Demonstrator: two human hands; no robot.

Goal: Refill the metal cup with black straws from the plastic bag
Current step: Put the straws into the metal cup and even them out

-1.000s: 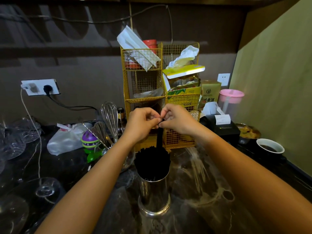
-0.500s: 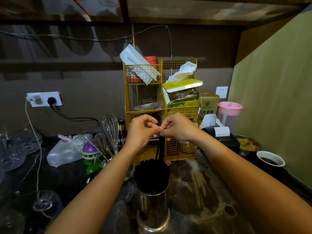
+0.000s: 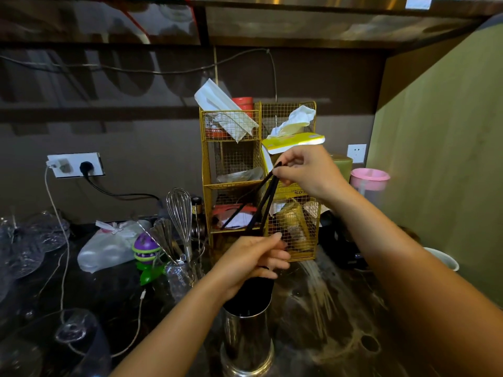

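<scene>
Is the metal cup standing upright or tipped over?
Upright. The metal cup stands on its base on the dark counter, mouth up, with black straws rising from it between both hands.

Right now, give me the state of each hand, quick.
Left hand: closed over the tops of the black straws in the metal cup.
Right hand: pinch grip shut on the upper ends of a few of those straws.

The metal cup [image 3: 246, 341] stands directly below the left hand [image 3: 253, 263], with the wire rack [image 3: 258, 183] behind it. The whisk [image 3: 179, 213] stands left of that hand; the right hand [image 3: 307, 172] is above it, to the right.
</scene>
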